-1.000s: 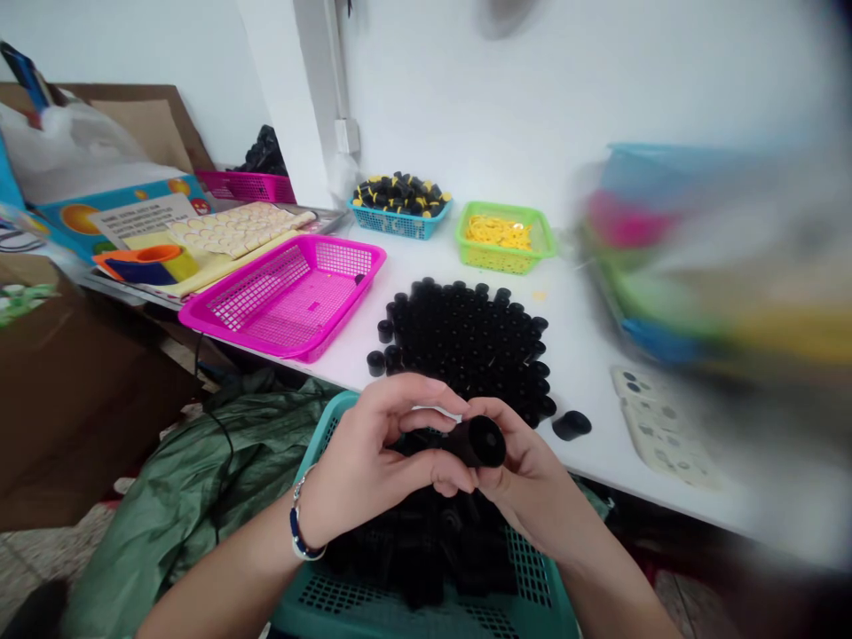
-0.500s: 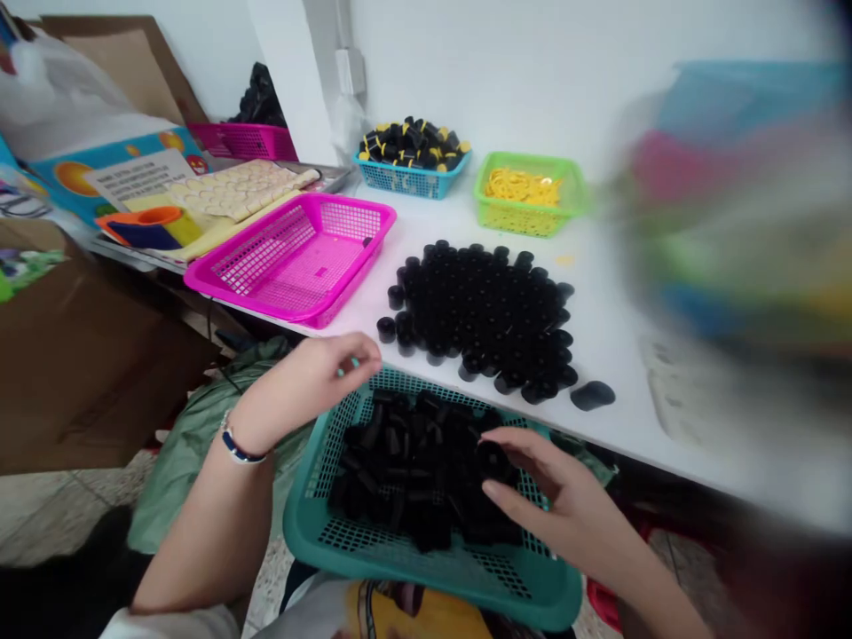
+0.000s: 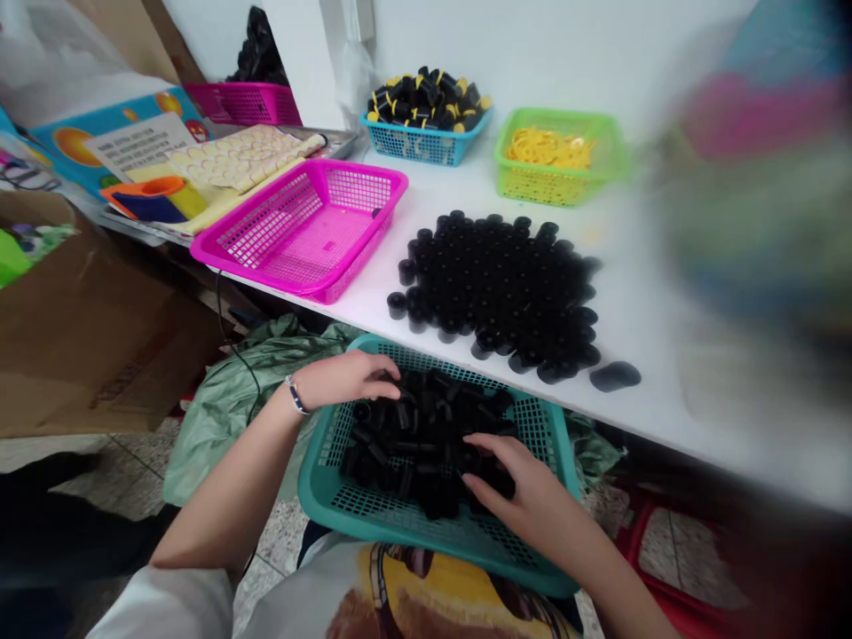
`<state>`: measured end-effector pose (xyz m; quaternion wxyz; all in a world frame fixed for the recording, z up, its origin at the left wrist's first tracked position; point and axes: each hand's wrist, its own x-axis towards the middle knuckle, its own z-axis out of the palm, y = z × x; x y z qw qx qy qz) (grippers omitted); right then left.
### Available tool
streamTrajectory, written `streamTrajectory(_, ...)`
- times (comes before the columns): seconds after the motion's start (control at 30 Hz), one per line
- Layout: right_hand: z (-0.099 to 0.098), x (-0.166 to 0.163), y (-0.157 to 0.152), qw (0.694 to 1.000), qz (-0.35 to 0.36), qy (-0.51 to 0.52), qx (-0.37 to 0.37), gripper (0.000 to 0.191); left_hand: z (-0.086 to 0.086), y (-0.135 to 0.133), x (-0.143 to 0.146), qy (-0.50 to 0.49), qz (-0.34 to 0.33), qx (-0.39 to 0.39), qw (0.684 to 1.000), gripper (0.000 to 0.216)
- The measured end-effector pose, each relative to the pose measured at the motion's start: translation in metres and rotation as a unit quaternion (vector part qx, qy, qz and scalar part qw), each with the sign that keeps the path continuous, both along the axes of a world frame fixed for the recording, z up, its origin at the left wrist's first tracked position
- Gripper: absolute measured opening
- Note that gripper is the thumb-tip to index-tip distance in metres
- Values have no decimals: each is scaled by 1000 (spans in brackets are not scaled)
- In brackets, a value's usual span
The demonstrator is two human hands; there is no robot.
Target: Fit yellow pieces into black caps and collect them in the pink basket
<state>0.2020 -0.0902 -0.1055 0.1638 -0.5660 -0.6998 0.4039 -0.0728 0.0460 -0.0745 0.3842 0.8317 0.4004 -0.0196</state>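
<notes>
A teal basket (image 3: 432, 535) sits over my lap, with a jumble of black plastic cylinders (image 3: 426, 470) inside. At its far left part, my left hand (image 3: 363, 377) reaches in over the cylinders, thumb and fingers apart with no held piece visible. On the right side, my right hand (image 3: 523, 488) has a black cylinder (image 3: 471, 458) between thumb and fingers, low among the others. Beyond the basket, a dense cluster of upright black cylinders (image 3: 499, 288) covers part of the white table (image 3: 359, 317). One cylinder (image 3: 616, 376) lies on its side at the cluster's near right.
A pink basket (image 3: 319, 288) stands left of the cluster. Behind are a blue basket (image 3: 426, 146) of black-and-yellow pieces and a green basket (image 3: 539, 188) of yellow parts. A cardboard box (image 3: 99, 346) is at left, a red stool (image 3: 679, 577) at lower right. A blurred colourful shape fills the right edge.
My left hand has come down from the table edge into the teal basket, its fingers parting. My right hand has lowered slightly with its cylinder. The view has shifted a little.
</notes>
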Motion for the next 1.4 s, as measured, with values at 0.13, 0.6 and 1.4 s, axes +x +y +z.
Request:
streamTrajectory(0.13,1,-2,4,1000,10,2,15,39,20,-1,-3,-88,-5,-112,990,38)
streamTrajectory(0.6,0,-8,6,994,97,-15,52,41,-16,-13,15,68,-75,136,986,28)
streamTrajectory(1.4,-3,-7,3,994,91,-39,48,42,-31,-21,5,174,-86,174,965,16)
